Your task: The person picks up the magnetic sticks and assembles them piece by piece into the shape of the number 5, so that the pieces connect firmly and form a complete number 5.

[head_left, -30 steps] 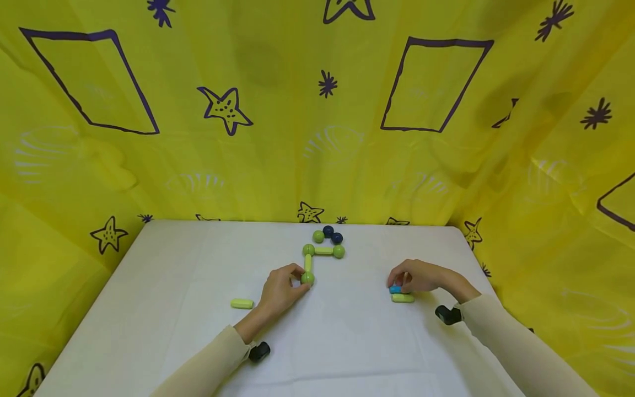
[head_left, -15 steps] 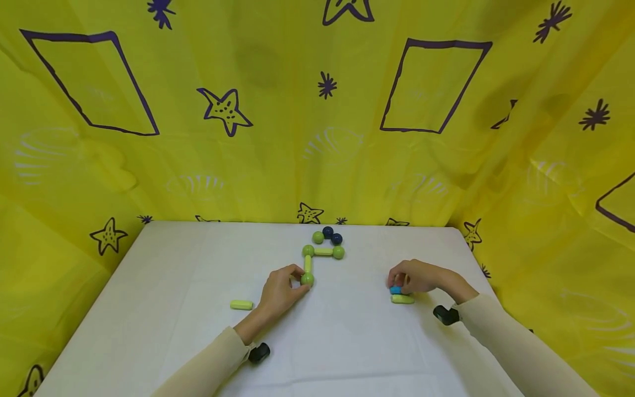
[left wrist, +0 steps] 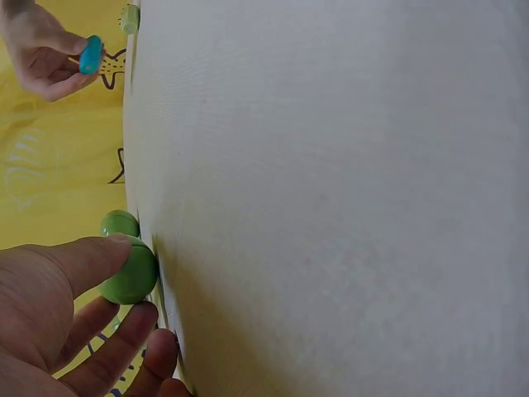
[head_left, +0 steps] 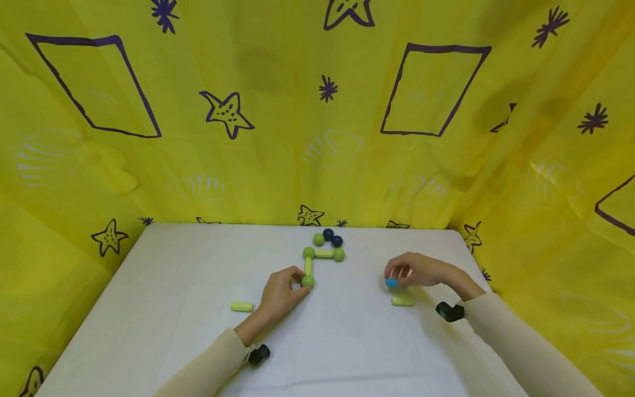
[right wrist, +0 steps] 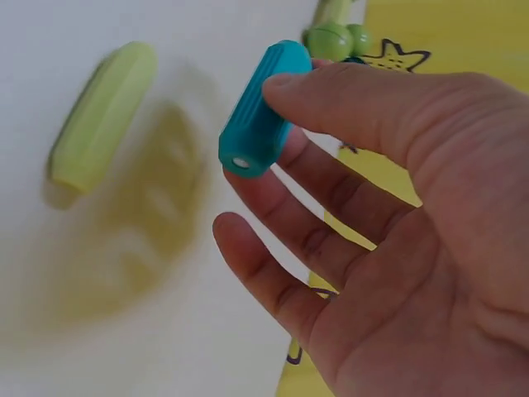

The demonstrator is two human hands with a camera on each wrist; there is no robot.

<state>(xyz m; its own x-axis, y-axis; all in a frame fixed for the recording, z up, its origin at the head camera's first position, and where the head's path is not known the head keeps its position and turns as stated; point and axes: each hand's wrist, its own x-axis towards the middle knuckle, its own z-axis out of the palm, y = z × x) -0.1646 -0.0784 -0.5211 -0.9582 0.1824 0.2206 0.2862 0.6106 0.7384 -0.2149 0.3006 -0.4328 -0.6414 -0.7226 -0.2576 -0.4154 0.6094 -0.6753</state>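
Yellow curtain (head_left: 278, 157), patterned with dark stars and four-sided outlines, stands behind the L-shaped build (head_left: 308, 266) and to both sides of it. White-covered table (head_left: 347, 342) lies under the build and spreads all around it. Pale sleeves (head_left: 526, 342) reach in from the near side, one to each side of the build.

Right hand (head_left: 421, 269): well right of the build, raised off the cloth, pinching the blue stick (right wrist: 263, 116) between thumb and fingers. Left hand (head_left: 284, 289): at the build's near end, thumb and fingers grasping its end ball.

Build itself: three green balls joined by two pale green sticks, one ball at the corner and one at each tip.

Loose yellow-green stick (head_left: 403, 301) lies right of the build, below the raised blue one. Second loose stick (head_left: 242, 306) lies left of it, nearer the viewer.

Loose green ball (head_left: 318, 239) and two navy balls (head_left: 337, 241) cluster just beyond the build's far arm.
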